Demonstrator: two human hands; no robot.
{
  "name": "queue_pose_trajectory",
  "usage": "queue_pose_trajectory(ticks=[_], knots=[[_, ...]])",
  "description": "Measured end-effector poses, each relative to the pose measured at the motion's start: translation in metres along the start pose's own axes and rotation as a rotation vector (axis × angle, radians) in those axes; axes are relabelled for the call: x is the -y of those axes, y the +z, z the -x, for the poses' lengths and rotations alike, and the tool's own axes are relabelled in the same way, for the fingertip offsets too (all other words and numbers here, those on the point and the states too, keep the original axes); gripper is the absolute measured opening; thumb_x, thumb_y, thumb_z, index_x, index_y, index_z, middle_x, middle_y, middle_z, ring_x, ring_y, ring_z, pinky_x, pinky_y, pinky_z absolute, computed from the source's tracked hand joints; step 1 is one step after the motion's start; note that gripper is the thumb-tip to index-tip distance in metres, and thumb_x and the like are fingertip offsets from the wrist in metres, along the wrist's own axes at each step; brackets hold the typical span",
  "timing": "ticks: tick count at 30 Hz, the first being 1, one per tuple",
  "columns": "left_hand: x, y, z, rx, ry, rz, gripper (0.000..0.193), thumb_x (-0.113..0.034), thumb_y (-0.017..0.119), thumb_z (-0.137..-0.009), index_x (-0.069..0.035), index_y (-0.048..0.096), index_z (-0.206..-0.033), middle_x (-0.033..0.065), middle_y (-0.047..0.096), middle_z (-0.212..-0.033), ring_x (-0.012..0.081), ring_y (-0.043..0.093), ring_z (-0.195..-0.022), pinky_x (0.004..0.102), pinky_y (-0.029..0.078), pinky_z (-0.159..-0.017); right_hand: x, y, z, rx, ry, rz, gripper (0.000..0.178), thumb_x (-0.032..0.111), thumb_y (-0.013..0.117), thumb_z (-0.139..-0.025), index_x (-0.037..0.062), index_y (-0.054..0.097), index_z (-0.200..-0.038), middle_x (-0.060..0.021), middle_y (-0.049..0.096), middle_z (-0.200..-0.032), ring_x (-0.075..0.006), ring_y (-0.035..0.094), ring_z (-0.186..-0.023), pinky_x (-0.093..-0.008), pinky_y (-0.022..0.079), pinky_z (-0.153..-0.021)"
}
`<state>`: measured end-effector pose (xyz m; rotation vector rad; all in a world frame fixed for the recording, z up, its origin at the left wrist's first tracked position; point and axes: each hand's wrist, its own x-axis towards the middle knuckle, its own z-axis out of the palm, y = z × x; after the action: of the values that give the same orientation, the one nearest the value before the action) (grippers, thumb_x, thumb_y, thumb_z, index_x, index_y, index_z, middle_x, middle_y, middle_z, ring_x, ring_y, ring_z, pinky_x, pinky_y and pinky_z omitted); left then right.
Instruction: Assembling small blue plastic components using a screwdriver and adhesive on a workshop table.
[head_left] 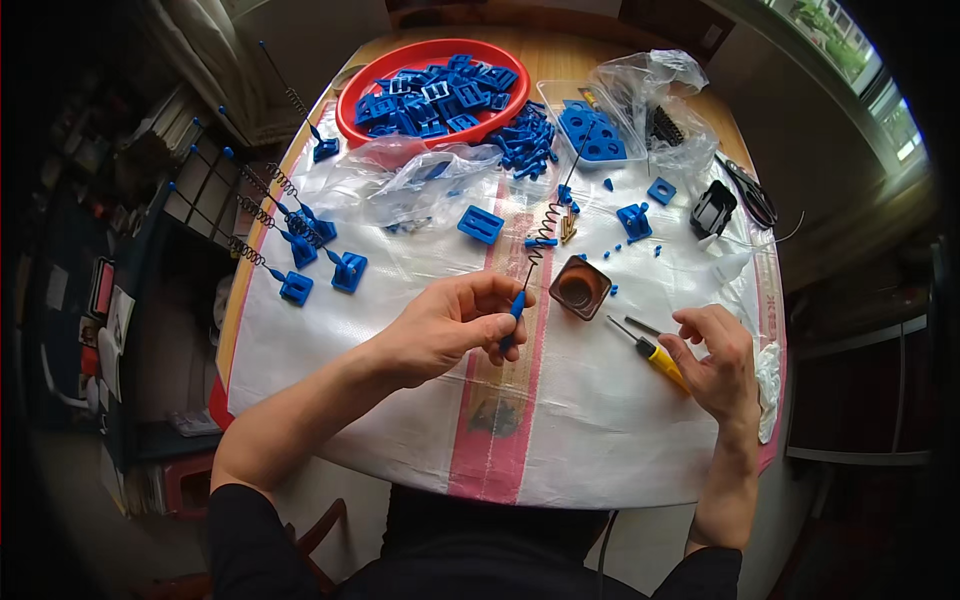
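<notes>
Pinching slim blue handle (517, 305) | left hand (450, 322) | coiled black wire (551, 221)

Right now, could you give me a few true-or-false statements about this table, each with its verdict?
1. The left hand holds the blue handle of a springy black wire. True.
2. The red tray is empty. False: blue pieces are heaped in the red tray.
3. A yellow-handled tool lies near the right hand. True.
4. The square brown dish is left of the left hand. False: the square brown dish is to its right.
</notes>
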<state>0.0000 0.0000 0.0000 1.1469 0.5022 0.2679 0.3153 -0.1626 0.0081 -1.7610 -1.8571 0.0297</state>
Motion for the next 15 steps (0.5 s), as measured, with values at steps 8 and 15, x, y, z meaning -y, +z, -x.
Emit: queue_pose_trajectory(ticks=[8,15], knots=[[0.015,0.022,-0.006,0.107,0.114,-0.311,0.026,0.001,0.065,-0.098,-0.004,0.068,-0.124,0.0011,0.068,-0.107,0.009,0.063,-0.1,0.0269,0.051,-0.088,0.029,0.011,0.002,0.023,0.165,-0.632,0.035,0.014,0.081,-0.091,-0.0012,0.067,-0.119,-0.0018,0.064,-0.076,-0.0102,0.06,-0.069,-0.0258,0.047,-0.061],[-0.001,0.027,0.011,-0.029,0.313,-0.788,0.022,-0.004,0.071,-0.091,-0.002,0.069,-0.113,0.0135,0.07,-0.093,0.0257,0.069,-0.085,0.0358,0.055,-0.075,0.054,0.017,-0.007,0.294,0.515,-1.205,0.039,0.025,0.058,-0.108,-0.005,0.059,-0.133,-0.0037,0.067,-0.086,-0.0043,0.054,-0.071,-0.0185,0.043,-0.063]])
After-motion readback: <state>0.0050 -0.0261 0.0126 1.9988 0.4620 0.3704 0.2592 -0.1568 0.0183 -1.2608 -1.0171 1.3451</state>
